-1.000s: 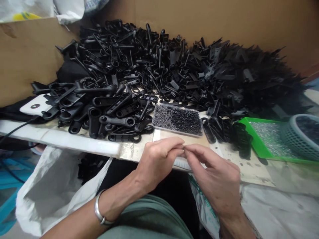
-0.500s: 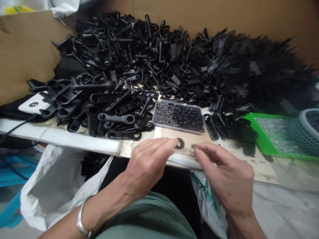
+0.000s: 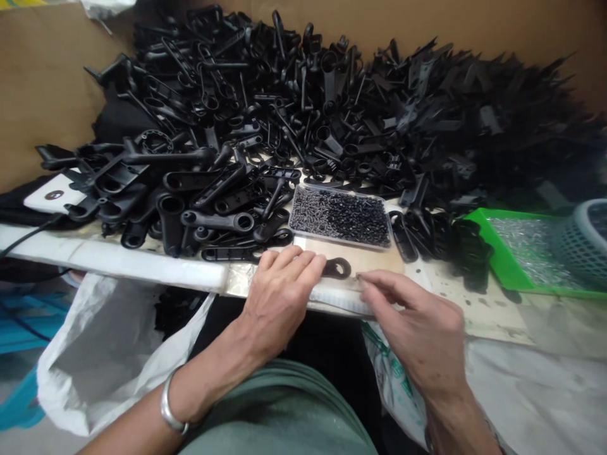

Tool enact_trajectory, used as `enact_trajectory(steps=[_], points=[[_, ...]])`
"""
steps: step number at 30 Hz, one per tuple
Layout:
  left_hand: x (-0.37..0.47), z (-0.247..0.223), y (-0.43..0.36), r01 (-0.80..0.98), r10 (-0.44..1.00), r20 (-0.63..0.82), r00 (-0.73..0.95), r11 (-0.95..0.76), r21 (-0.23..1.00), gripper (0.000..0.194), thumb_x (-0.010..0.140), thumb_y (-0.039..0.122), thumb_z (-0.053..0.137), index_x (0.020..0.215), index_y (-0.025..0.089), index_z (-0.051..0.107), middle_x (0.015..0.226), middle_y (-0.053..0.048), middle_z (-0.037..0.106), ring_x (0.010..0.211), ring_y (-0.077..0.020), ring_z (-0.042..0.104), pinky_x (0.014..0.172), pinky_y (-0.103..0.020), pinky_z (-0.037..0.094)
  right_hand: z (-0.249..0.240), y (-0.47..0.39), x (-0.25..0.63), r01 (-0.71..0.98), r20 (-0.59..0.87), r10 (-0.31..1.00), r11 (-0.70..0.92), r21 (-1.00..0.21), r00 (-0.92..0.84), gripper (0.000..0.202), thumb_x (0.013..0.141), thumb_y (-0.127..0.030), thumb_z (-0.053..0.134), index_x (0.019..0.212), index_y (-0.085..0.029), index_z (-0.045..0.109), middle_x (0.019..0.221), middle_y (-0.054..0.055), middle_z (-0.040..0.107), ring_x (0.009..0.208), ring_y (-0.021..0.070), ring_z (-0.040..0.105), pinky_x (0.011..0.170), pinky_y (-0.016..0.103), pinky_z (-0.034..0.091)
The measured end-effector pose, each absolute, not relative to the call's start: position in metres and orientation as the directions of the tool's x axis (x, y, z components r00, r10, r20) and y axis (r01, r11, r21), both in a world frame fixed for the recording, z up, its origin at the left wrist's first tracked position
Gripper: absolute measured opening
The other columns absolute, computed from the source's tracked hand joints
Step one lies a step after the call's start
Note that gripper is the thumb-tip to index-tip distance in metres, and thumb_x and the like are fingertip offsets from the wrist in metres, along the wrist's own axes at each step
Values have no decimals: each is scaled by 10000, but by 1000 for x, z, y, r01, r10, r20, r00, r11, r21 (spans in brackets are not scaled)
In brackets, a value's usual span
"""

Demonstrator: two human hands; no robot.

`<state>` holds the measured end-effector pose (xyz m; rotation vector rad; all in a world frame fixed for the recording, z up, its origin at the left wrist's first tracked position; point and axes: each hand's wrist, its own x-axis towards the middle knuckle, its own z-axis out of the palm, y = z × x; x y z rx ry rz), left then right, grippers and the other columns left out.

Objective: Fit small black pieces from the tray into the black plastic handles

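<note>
My left hand (image 3: 283, 292) is closed over a flat black plastic arm (image 3: 339, 268) lying at the table's front edge. Only the arm's ring-shaped end sticks out past the fingers; the rest is hidden beneath them. To the right of that ring, the thumb and forefinger of my right hand (image 3: 417, 325) pinch together. A tiny dark thing shows at those fingertips, too small to name. Just behind both hands, a shallow clear box (image 3: 340, 216) holds many small black and grey pieces that look like screws.
Black plastic parts (image 3: 303, 82) are heaped across the back, with similar arms (image 3: 218, 221) at the left. On the right stands a green tray (image 3: 502, 268) of small clear pieces, a grey mesh basket (image 3: 583, 237) overlapping it. A white sack (image 3: 95, 354) hangs open below the front edge.
My left hand has shifted slightly left and uncovered more of the black arm. The right hand has come left, its fingertips nearer the ring.
</note>
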<state>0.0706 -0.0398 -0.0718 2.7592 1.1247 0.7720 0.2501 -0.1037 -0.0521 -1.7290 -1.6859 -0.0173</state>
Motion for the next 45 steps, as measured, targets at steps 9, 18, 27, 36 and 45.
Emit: enact_trajectory(steps=[9,18,27,36,45], points=[[73,-75,-48,472,686,487,541,-727,499,202,942,179,492,1139,160,528,995,-70,678,905,-194,598,812,-353,494,-53,-104,248,878,482,872,161,-451,88,83,846,-165,634,900,-205,683,827,-14,743,664,124,686,719,240,560],[74,-79,-49,477,711,484,511,-702,529,205,928,162,509,1132,152,533,953,-67,658,878,-182,582,797,-337,508,-58,-100,244,902,528,848,269,-338,-55,157,860,-114,586,976,-192,657,919,33,744,776,158,704,754,277,558],[74,-80,-48,469,722,489,489,-691,550,155,918,149,518,1069,157,550,914,-58,652,846,-179,580,771,-328,507,-55,-96,242,931,462,846,349,-104,-265,150,880,-94,548,1004,-118,630,904,89,732,791,198,687,726,311,518],[75,-83,-47,424,723,524,450,-690,587,110,911,129,520,1009,151,566,893,-52,654,835,-174,581,770,-323,511,-35,-91,230,931,291,884,348,111,-366,154,873,-71,499,853,-137,637,712,52,658,625,205,620,528,316,407],[76,-88,-46,399,731,531,428,-680,615,116,882,118,566,994,147,579,887,-48,657,835,-177,584,761,-317,504,-34,-85,234,946,269,928,299,-125,-258,179,875,-111,525,978,-119,671,772,47,721,610,163,660,576,269,450]])
